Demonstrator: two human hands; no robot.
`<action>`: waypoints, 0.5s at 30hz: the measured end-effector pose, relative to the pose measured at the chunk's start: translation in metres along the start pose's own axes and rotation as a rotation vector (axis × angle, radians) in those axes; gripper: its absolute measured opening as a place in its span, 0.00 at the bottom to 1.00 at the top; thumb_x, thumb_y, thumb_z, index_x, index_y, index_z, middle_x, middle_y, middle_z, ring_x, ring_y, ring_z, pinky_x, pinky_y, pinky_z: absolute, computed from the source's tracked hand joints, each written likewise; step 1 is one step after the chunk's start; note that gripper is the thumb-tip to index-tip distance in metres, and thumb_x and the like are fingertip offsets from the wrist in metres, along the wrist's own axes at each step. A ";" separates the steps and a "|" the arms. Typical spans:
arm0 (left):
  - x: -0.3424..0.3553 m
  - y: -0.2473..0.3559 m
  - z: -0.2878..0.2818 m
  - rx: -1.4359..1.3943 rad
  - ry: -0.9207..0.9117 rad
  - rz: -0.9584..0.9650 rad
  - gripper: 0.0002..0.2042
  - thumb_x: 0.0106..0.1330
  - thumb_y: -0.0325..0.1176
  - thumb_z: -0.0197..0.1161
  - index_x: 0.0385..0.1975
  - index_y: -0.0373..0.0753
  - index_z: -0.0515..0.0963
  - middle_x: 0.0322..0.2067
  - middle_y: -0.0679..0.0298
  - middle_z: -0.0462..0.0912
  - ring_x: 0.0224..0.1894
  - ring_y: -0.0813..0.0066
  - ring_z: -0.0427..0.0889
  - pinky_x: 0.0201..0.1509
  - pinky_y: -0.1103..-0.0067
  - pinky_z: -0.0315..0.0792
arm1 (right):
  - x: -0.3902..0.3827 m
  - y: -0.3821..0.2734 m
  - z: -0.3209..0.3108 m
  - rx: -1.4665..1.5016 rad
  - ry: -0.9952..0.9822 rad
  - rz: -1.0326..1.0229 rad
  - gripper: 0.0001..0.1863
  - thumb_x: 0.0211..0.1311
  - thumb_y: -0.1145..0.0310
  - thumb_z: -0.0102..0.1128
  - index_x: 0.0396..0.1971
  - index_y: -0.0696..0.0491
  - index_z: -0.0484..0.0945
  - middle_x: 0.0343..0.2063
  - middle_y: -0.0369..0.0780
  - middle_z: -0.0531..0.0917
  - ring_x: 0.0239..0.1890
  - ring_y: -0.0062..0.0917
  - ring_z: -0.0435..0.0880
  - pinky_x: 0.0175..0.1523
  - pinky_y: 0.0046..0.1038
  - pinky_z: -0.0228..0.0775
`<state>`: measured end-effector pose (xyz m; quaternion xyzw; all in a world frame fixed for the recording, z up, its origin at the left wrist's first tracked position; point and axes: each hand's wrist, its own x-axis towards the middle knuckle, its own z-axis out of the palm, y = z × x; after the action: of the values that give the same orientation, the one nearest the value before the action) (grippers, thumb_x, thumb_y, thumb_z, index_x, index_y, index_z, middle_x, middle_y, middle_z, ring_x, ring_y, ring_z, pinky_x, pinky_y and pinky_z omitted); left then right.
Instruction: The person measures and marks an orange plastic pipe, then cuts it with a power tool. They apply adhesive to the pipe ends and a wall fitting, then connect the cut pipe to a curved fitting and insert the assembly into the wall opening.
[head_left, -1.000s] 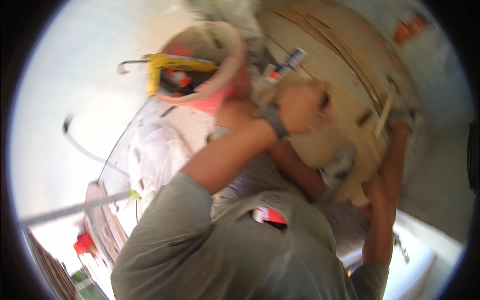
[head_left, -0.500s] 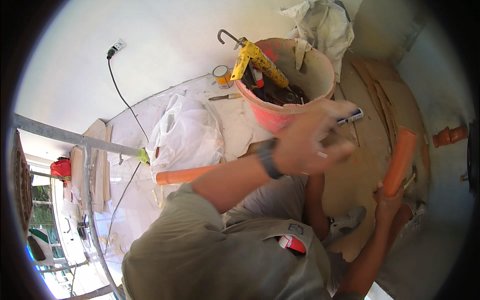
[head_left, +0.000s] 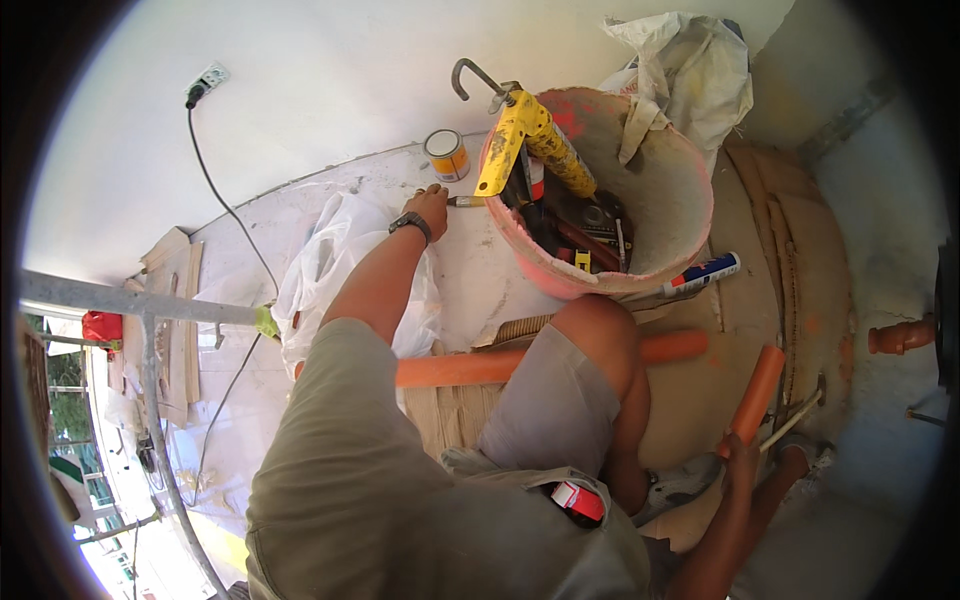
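Note:
My left hand [head_left: 428,208] reaches forward with its fingers closed around the handle of a paintbrush [head_left: 465,201], beside a small orange-labelled can [head_left: 446,155]. At the lower right my right hand [head_left: 740,450] grips the lower end of a short orange pipe [head_left: 757,390]; a pale stick [head_left: 800,415] lies next to it. A longer orange pipe [head_left: 450,368] lies crosswise, partly hidden by my knee and arm. A pink bucket [head_left: 670,240] holds a yellow caulking gun [head_left: 508,140] and assorted tools, with a blue and white tube [head_left: 700,275] beside it.
A white plastic bag [head_left: 330,240] lies left of my arm, near a metal bar [head_left: 180,300] and a plugged-in cable [head_left: 192,140]. A white sack [head_left: 700,70] stands behind the bucket. Cardboard [head_left: 760,200] covers the right floor; an orange fitting [head_left: 895,338] protrudes at the wall.
My left hand has swung from in front of the bucket back and left onto the paintbrush. My right hand still holds the short pipe, now slightly lower and further left. The view has shifted.

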<state>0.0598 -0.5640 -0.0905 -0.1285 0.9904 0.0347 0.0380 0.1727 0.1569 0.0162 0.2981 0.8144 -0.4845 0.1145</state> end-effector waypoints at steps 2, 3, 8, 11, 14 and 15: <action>0.010 0.009 0.014 0.088 -0.034 -0.072 0.14 0.71 0.30 0.53 0.52 0.40 0.80 0.52 0.54 0.83 0.59 0.50 0.79 0.65 0.56 0.69 | -0.005 0.010 -0.012 0.050 -0.001 0.019 0.27 0.60 0.66 0.65 0.59 0.60 0.71 0.42 0.41 0.79 0.41 0.26 0.80 0.47 0.28 0.71; 0.014 0.012 0.018 0.092 -0.049 -0.085 0.13 0.71 0.29 0.52 0.52 0.40 0.79 0.51 0.54 0.83 0.58 0.51 0.79 0.66 0.56 0.68 | -0.007 0.014 -0.020 0.013 0.012 0.039 0.30 0.61 0.64 0.65 0.62 0.58 0.69 0.46 0.42 0.78 0.44 0.28 0.79 0.49 0.31 0.73; 0.012 0.012 0.013 0.068 0.107 0.082 0.15 0.70 0.27 0.50 0.52 0.39 0.79 0.48 0.53 0.82 0.58 0.54 0.78 0.70 0.58 0.62 | -0.011 0.028 -0.042 -0.007 -0.013 0.055 0.34 0.64 0.60 0.62 0.69 0.55 0.65 0.52 0.43 0.75 0.51 0.34 0.79 0.54 0.37 0.75; 0.006 0.008 -0.011 -0.160 0.402 0.050 0.10 0.71 0.30 0.53 0.49 0.39 0.73 0.45 0.53 0.80 0.47 0.49 0.83 0.54 0.56 0.75 | -0.012 0.032 -0.042 0.007 -0.018 0.059 0.33 0.65 0.60 0.62 0.68 0.54 0.65 0.51 0.42 0.76 0.52 0.32 0.79 0.53 0.37 0.74; 0.024 0.003 -0.047 -0.269 0.633 -0.049 0.13 0.70 0.36 0.59 0.51 0.38 0.73 0.49 0.50 0.78 0.41 0.44 0.84 0.43 0.55 0.80 | -0.013 0.030 -0.031 0.040 0.030 0.044 0.32 0.64 0.62 0.62 0.67 0.54 0.66 0.49 0.41 0.77 0.50 0.30 0.79 0.52 0.34 0.74; 0.037 0.001 -0.056 -0.280 0.620 -0.154 0.20 0.69 0.43 0.64 0.52 0.36 0.73 0.50 0.47 0.77 0.43 0.42 0.84 0.47 0.55 0.80 | -0.014 0.028 -0.027 0.069 0.009 0.045 0.31 0.64 0.63 0.62 0.66 0.55 0.67 0.48 0.40 0.77 0.49 0.29 0.79 0.51 0.33 0.74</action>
<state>0.0197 -0.5767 -0.0379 -0.2114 0.9278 0.1266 -0.2802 0.2033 0.1845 0.0159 0.3224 0.7908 -0.5082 0.1114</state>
